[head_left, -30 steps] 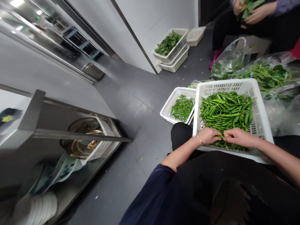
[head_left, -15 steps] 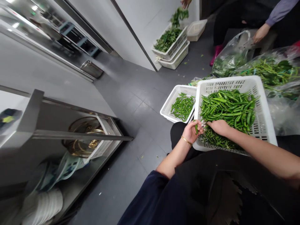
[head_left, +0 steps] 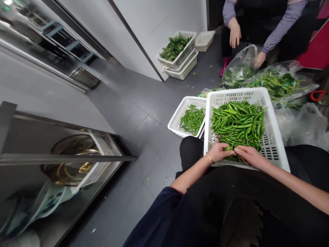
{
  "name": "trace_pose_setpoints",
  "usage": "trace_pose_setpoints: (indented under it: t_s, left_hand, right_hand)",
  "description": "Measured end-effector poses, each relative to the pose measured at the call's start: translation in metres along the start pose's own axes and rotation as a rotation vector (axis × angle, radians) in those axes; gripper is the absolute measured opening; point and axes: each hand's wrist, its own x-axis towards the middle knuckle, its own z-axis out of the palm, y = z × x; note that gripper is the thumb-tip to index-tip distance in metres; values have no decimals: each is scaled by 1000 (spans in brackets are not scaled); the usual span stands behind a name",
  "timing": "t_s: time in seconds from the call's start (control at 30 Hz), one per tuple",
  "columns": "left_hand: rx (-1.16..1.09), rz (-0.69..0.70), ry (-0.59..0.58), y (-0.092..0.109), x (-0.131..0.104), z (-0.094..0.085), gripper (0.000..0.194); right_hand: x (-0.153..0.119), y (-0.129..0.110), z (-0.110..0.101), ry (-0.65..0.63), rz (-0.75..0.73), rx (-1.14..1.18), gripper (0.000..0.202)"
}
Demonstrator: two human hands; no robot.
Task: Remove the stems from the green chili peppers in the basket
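Speaker A: Please tell first what your hands have in them.

Speaker B: Your left hand [head_left: 217, 152] is pinching one green pepper [head_left: 228, 149] between the thumb and the fingers. The fingertips of your right hand [head_left: 250, 156] are drawn together at the pepper's other end. Whether they grip it or only touch it, I cannot tell; this part is too small.

Speaker A: And how does this pepper lie?

Speaker B: It lies between your two hands, with its long axis roughly across your body, from left to right. Most of it is by your left fingers, so the left hand is the nearer one. The right hand is only at the end.

Speaker A: Where is this pepper, compared with the other things?

Speaker B: It is above the near side of the large white basket [head_left: 279, 137], which seems to rest on your lap. The heap of green peppers [head_left: 239, 120] lies in that basket, just beyond your hands.

Speaker A: What about the smaller white basket [head_left: 176, 118]?

Speaker B: It stands to the left of the large one, and farther from you than your hands. Your left hand is nearer to it than your right. Some peppers [head_left: 192, 120] lie inside it.
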Motion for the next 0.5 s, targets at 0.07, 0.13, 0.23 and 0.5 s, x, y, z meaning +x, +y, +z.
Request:
trace_pose_setpoints:
  t_s: [0.07,0.13,0.23,0.5]
  left_hand:
    - [121,76,-182,6,-5,-1,35]
    - [163,143,-247,15,-8,1,34]
    - [106,192,-193,31,-8,8,36]
    - [-496,-44,-162,43,10,-10,32]
  right_hand:
    - [-5,3,-2,-16,5,68,44]
    - [-8,4,-2,-53,-22,143,44]
    - [-9,2,0,-20,16,397,45]
    - [14,32,-47,135,247,-522,27]
